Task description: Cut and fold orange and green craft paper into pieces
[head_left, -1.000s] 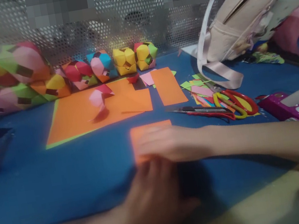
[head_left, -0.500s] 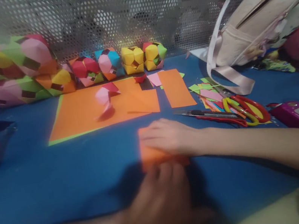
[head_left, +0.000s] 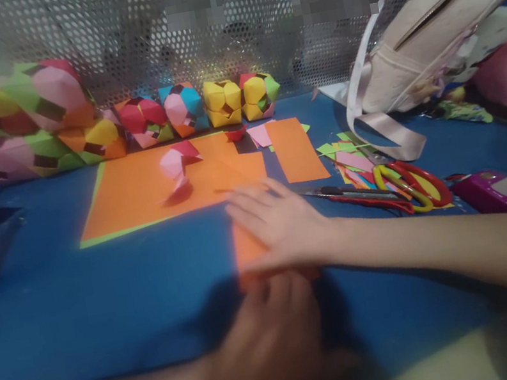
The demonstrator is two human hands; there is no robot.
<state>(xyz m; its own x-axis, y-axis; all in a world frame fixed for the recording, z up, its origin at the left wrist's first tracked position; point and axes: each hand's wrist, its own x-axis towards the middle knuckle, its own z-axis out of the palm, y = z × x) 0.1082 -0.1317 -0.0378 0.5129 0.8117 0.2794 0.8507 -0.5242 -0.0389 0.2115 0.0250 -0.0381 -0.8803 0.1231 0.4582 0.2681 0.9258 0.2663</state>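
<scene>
Grip: R hand (head_left: 283, 224) flat on orange paper (head_left: 245, 251), axis hidden.

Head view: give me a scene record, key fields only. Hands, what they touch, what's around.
right hand: flat, palm down on small orange paper
left hand: blurred; fingertips at the paper's near edge, grip unclear
surface: blue table
behind the hands: large orange sheet, orange strip
right of the hands: scissors on paper scraps
back row: folded paper cubes along perforated wall
far right: pale bag
</scene>
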